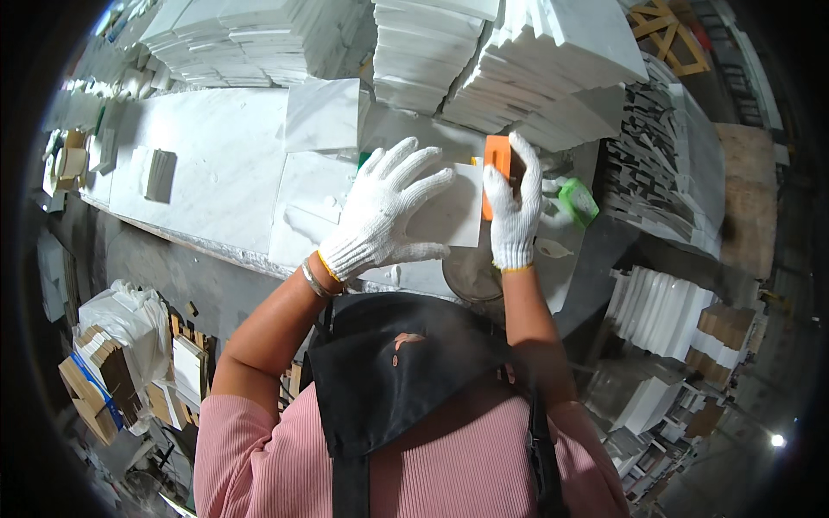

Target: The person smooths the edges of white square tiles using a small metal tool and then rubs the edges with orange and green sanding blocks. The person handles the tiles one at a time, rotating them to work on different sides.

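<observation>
Orange block (496,154) sits just beside the right edge of the white tile (465,207), long axis along that edge, gripped by the nearer right hand (517,207); left hand (380,207) spreads open over tile's left side.

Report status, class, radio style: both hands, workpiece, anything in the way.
Left hand spread over white slab. Right hand holding orange block beside slab's right edge. Green object sits farther right.
</observation>
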Tool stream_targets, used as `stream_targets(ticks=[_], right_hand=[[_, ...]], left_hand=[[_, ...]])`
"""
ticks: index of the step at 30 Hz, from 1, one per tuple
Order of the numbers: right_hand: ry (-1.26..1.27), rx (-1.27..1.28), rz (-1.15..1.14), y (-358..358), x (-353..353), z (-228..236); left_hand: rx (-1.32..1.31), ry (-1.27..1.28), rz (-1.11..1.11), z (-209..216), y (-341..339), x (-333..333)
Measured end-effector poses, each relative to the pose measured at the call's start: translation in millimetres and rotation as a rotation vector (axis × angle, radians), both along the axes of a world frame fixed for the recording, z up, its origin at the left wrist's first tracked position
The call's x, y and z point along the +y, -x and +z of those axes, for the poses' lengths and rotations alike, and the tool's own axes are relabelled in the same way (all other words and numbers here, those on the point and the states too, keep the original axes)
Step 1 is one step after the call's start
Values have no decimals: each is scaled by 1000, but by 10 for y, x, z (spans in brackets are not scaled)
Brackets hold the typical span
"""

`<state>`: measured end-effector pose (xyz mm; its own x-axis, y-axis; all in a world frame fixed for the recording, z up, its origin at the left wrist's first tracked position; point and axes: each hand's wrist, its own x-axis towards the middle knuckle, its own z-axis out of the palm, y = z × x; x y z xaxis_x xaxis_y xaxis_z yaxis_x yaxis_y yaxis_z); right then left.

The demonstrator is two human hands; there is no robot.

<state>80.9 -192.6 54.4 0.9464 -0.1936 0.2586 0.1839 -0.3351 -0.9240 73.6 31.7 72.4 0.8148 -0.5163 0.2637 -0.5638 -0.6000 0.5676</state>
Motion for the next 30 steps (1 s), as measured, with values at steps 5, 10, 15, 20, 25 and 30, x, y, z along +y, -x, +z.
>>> stream_targets(ticks=[5,10,15,20,25,30], right_hand=[[-425,205,22,240,-46,197],[-269,105,71,673,60,151],[-308,288,-19,270,35,49],[-435,261,6,577,64,314],[-51,170,-7,372,128,230],[-110,262,10,345,-14,259]], left_hand=[[20,-10,16,6,21,24],[25,-1,10,13,24,15],[13,-11,9,-6,8,13],[16,11,7,0,10,19],[8,0,16,-52,17,18],[8,11,10,-42,11,37]])
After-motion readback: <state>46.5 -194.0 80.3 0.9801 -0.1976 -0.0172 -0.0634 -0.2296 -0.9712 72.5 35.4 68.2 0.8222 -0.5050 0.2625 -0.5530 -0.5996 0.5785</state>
